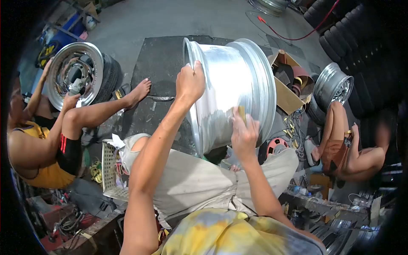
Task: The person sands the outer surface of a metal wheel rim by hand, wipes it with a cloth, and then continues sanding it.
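Observation:
A bare silver wheel rim (225, 80) stands on its tread in front of me, between my knees. My left hand (190, 81) is closed around the rim's left flange, near the top. Against the barrel's shiny outer face, toward its lower right, my right hand (245, 134) presses a small yellowish-brown pad (242, 112). The fingers partly cover the pad and are slightly blurred, so its exact kind cannot be made out. A duller band shows on the barrel beside brighter metal.
A cardboard box (289, 100) of abrasive-looking rolls stands right of the rim. Left, a person holds a tool at a wheel with a tyre (80, 72); a white basket (110, 170) is by my left knee. Right, another person sits near a spoked rim (333, 87) and stacked tyres (352, 38).

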A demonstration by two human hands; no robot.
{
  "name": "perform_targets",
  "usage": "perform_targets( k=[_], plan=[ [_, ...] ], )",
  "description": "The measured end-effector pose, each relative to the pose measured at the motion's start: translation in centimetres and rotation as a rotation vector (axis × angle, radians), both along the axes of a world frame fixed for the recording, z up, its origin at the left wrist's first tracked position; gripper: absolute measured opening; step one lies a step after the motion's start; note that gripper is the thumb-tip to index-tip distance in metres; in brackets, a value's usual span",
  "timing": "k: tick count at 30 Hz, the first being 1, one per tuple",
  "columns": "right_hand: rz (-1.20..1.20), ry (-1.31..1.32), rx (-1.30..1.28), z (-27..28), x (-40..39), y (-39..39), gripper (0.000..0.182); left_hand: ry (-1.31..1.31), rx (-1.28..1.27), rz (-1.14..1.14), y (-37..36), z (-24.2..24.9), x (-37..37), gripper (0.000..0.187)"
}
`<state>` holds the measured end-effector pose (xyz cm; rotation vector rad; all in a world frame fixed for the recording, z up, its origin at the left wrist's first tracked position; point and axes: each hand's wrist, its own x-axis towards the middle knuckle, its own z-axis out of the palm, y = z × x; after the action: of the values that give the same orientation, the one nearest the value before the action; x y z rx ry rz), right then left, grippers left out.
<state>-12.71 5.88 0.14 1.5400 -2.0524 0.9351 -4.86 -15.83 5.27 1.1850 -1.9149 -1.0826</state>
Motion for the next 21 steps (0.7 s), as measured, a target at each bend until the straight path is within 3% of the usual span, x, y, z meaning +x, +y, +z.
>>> perform_targets(
  k=[5,10,14,21],
  plan=[
    [-0.065,0.007,0.001,2.3,-2.1,-3.5,0.031,0.012,0.036,-0.013,0.6,0.5,0.3,0.056],
    [-0.043,-0.029,0.042,0.8,-0.9,-0.1,0.029,0.002,-0.005,0.005,0.1,0.1,0.0,0.055],
    [-0.08,0.022,0.051,3.4,-3.2,-4.3,0.031,-0.005,0.04,-0.016,0.8,1.1,0.4,0.054],
    [-0.079,0.059,0.09,2.9,-3.2,-2.6,0.028,0.01,0.026,-0.014,0.9,0.6,0.4,0.055]
  ],
)
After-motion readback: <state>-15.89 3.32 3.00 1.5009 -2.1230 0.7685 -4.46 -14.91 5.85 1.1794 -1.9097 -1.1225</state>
